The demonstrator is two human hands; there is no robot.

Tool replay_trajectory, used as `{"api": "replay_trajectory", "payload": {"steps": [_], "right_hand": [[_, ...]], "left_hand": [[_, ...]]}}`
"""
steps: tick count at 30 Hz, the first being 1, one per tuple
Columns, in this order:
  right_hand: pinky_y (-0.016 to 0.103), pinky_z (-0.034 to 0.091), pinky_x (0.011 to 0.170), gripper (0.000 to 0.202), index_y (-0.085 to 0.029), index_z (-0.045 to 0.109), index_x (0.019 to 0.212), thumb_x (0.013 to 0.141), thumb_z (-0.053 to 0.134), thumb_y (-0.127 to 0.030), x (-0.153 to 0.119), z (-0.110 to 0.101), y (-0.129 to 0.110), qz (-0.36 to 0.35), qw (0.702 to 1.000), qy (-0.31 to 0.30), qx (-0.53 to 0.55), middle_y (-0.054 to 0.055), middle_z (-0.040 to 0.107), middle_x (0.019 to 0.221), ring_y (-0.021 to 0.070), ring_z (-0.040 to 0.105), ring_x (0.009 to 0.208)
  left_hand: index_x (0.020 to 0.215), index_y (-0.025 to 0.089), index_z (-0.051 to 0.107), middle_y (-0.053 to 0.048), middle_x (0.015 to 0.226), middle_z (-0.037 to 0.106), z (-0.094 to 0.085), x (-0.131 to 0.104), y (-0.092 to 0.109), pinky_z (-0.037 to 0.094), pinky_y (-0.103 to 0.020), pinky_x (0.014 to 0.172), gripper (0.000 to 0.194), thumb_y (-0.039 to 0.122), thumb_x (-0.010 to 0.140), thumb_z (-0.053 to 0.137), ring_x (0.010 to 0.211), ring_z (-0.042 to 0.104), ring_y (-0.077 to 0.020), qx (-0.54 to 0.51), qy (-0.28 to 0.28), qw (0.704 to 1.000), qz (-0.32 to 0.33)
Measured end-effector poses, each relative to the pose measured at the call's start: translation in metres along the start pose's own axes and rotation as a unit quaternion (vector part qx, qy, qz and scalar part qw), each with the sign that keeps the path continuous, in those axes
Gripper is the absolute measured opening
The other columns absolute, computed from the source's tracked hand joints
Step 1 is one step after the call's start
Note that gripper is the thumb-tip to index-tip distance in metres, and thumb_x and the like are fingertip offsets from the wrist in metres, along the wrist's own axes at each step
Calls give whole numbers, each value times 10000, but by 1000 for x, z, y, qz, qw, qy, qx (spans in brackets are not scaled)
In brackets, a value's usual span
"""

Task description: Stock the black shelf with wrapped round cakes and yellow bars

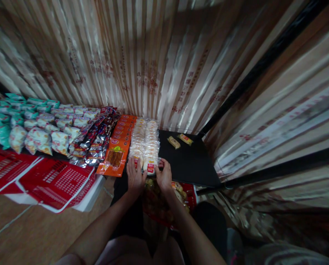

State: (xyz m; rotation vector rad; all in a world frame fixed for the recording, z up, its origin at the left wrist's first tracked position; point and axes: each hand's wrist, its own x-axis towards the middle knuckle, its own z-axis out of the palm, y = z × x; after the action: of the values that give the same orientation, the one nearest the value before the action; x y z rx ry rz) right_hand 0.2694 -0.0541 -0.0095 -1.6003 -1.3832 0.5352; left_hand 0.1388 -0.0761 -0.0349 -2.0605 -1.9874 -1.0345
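Observation:
Two columns of small white snack packets (145,138) in clear wrappers with red labels lie on the black shelf (186,162). At the front end of the left column, my left hand (136,177) grips a packet, its fingers over the wrapper. My right hand (163,176) holds the front packet (150,166) of the right column, thumb and fingers at its sides. An orange snack bag (117,143) lies flat just left of the columns. Below my hands, a red bag (190,197) of yellowish wrapped snacks is partly hidden by my right forearm.
Two small yellow packets (174,142) lie at the back right of the shelf. Leftward are dark blue-red packets (98,136), white packets (40,140) and teal packets (1,130). Red printed bags (56,180) hang below them. Black poles (252,77) and draped sheeting (120,55) bound the space.

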Motion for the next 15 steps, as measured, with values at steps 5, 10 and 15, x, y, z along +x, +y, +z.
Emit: {"api": "replay_trajectory", "payload": {"steps": [5,10,15], "right_hand": [[396,458,852,623,-140,383,1325,777,549,-384,-11,3,6,-40,998,-11,-57,152,541,1127,241,552,953],[430,422,904,612,-106,418,1310,797,507,-427,-9,8,17,-54,992,-38,-107,162,574,1139,277,514,1036],[420,406,928,564,-141,435,1306,823,475,-429,-6,10,21,-79,991,-21,-105,147,564,1194,264,516,1056]], "left_hand": [[1362,48,338,-257,1461,218,3,-1,-2,269,-543,1058,594,374,877,447,1374,144,-349,15,5,1000,7],[1352,47,358,-246,1465,217,5,0,-2,269,-532,1063,581,370,878,453,1373,152,-344,17,9,1000,10],[1352,26,354,-267,1460,204,4,3,-2,273,-530,1065,588,354,877,462,1371,148,-355,10,12,1000,17]]}}
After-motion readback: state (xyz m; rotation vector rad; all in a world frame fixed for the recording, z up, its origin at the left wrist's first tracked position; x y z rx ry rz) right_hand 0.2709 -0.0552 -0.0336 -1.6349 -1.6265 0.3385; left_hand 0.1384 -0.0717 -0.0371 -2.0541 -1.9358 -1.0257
